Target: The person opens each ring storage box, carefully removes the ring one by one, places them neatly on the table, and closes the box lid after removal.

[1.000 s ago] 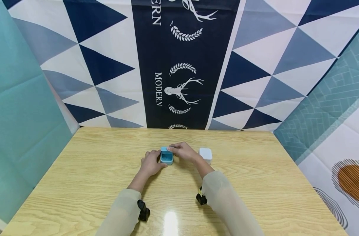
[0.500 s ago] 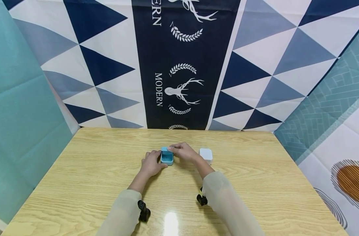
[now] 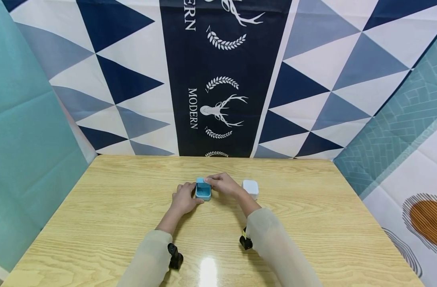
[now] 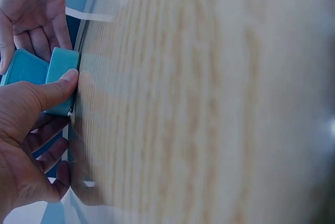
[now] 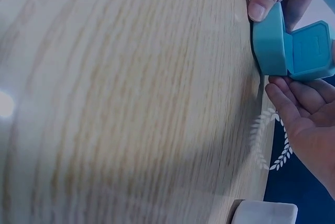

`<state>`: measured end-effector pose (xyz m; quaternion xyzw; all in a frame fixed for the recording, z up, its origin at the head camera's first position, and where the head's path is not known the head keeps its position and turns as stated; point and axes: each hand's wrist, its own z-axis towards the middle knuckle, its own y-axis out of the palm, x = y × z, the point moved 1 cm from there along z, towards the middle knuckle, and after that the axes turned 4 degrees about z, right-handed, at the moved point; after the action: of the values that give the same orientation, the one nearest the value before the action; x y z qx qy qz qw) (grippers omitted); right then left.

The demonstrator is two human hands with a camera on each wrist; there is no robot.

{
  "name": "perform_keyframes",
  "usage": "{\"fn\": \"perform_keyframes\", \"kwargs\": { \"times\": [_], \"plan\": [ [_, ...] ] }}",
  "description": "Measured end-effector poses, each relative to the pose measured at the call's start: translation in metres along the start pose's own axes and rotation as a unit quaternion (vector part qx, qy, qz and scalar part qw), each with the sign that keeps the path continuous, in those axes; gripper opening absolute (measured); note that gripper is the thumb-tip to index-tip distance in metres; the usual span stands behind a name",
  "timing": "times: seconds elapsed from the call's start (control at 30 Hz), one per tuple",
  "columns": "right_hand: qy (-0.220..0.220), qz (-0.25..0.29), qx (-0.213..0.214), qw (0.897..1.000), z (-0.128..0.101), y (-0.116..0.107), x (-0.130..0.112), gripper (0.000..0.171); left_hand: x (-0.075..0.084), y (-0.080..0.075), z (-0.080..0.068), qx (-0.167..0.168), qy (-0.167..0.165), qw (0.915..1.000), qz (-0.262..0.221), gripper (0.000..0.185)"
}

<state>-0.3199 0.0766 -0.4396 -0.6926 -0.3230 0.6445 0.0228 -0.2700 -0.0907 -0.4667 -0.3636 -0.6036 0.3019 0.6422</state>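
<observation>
Left hand (image 3: 184,198) is gripping the square turquoise hinged box (image 3: 203,191), likely light and stiff, by its surer-looking base (image 5: 268,46); right hand (image 3: 223,184) is pinching its lid (image 5: 311,48).

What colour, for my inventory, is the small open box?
The open box is turquoise, best seen in the right wrist view.

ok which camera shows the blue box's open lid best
Right wrist view: the open lid appears large, its inner face mostly unobstructed. Left wrist: the left hand covers part of it. Head: it looks small, the right hand partly covering it.
</observation>
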Motion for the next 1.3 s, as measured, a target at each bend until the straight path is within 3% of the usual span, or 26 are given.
{"fn": "perform_keyframes", "kwargs": {
  "times": [0.53, 1.3],
  "plan": [
    [-0.005, 0.002, 0.001, 1.0, 0.0017, -0.0005, 0.0007, 0.041, 0.0006, -0.0012, 0.0004, 0.0, -0.001, 1.0, 0.0, 0.065],
    [0.021, 0.026, 0.005, 0.999, 0.0042, -0.0003, -0.001, 0.043, 0.0011, -0.001, 0.0009, 0.0, -0.006, 1.0, 0.007, 0.066]
  ]
}}
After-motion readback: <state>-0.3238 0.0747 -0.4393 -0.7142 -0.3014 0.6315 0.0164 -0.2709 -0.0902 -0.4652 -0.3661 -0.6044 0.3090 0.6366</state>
